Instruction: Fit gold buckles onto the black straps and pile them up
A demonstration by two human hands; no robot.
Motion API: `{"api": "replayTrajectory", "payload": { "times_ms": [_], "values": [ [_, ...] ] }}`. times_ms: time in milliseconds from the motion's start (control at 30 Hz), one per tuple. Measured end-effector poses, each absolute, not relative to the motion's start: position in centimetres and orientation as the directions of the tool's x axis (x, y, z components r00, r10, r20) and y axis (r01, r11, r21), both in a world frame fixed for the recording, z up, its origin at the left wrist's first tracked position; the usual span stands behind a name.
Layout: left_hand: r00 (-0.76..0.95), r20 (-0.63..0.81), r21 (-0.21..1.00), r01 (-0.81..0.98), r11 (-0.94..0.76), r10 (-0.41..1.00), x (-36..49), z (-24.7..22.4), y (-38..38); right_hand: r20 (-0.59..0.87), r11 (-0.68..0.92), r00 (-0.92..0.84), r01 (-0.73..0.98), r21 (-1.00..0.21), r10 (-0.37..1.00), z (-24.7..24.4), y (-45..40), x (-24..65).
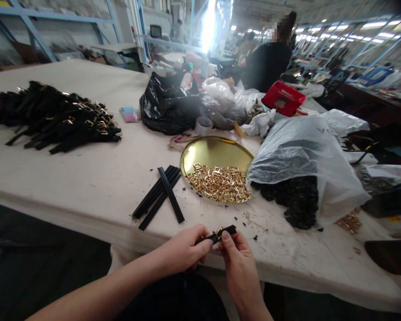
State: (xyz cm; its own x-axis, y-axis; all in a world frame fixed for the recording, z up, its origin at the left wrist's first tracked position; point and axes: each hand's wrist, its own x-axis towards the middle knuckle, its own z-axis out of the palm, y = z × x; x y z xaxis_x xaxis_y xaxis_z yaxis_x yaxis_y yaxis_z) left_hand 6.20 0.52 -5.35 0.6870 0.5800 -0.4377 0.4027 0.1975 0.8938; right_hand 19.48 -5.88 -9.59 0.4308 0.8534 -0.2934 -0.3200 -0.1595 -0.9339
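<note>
Between my two hands, at the table's front edge, is a black strap (213, 239) with a gold buckle (218, 232) on it. My left hand (194, 246) pinches the strap on the left of the buckle. On the other side, my right hand (236, 253) grips the strap's end with thumb and fingers. Several loose black straps (167, 191) lie crossed on the table just beyond my left hand. Past my hands stands a round gold tray (203, 151) holding a heap of small gold buckles (220, 183).
A pile of black straps with gold buckles (70, 120) lies at the left. Behind the tray are a black plastic bag (167, 104) and a tape roll (203, 125). A clear plastic bag (297, 147) with black pieces sits at the right. A person (269, 62) is further back.
</note>
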Motion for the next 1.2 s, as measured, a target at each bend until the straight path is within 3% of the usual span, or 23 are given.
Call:
{"api": "replayTrajectory", "payload": {
  "times_ms": [233, 400, 533, 633, 733, 800, 933, 1067, 1200],
  "values": [
    [0.689, -0.301, 0.941, 0.325, 0.091, 0.659, 6.6, -6.0, 0.6, -0.305, -0.22, 0.271, -0.303, -0.927, 0.913, -9.6, -5.7, 19.2],
    [0.661, -0.394, 0.901, 0.413, 0.129, 0.638, 6.9, -6.5, 0.5, -0.284, -0.223, 0.384, -0.197, -0.955, 0.879, -9.5, -5.9, 19.6],
    [0.623, -0.406, 0.892, 0.428, 0.143, 0.668, 7.0, -6.6, 0.1, -0.329, -0.245, 0.369, -0.256, -0.935, 0.869, -9.2, -6.2, 19.6],
    [0.598, -0.397, 0.895, 0.42, 0.149, 0.697, 7.0, -6.6, -0.3, -0.128, -0.15, 0.416, 0.02, -0.989, 0.901, -8.5, -6.8, 19.3],
    [0.596, -0.408, 0.9, 0.391, 0.194, 0.692, 6.8, -6.4, -0.8, 0.141, 0.005, 0.38, 0.338, -0.941, 0.914, -7.7, -7.5, 19.3],
    [0.626, -0.434, 0.9, 0.336, 0.278, 0.647, 6.6, -6.0, -1.0, 0.121, -0.002, 0.36, 0.323, -0.946, 0.925, -7.6, -7.8, 19.3],
    [0.675, -0.414, 0.908, 0.262, 0.327, 0.61, 6.1, -5.4, -1.2, -0.014, -0.06, 0.345, 0.122, -0.991, 0.939, -7.6, -8.0, 19.2],
    [0.654, -0.389, 0.921, 0.289, 0.26, 0.65, 6.2, -6.3, -0.9, 0.058, 0.005, 0.323, 0.161, -0.987, 0.945, -7.2, -8.4, 18.7],
    [0.651, -0.374, 0.926, 0.304, 0.225, 0.66, 6.6, -7.0, -0.3, 0.023, -0.02, 0.206, 0.203, -0.979, 0.978, -7.1, -8.3, 19.3]
  ]
}}
